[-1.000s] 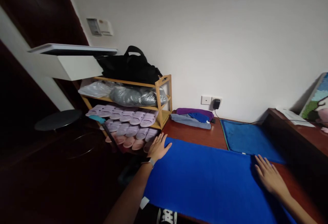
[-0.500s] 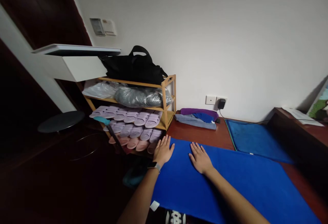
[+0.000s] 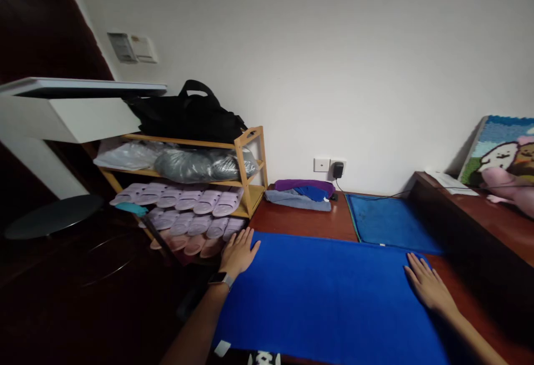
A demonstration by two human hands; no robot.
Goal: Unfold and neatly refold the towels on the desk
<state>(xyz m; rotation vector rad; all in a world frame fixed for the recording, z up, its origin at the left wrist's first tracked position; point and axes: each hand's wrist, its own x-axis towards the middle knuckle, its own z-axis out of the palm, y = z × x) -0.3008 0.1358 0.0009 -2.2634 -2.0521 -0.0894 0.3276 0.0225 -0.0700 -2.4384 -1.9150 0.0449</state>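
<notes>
The left hand (image 3: 239,255) and right hand (image 3: 430,286) are lying flat, fingers extended, near the far corners of a blue towel (image 3: 329,298), which is stretching across the reddish tabletop (image 3: 296,223). It is looking light, soft and floppy, probably best pinched at those corners.

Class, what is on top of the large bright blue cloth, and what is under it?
On the cloth lie the left hand, at the far left corner, and the right hand, near the far right corner. Under it is the brown wooden surface; anything else beneath is covered.
</notes>
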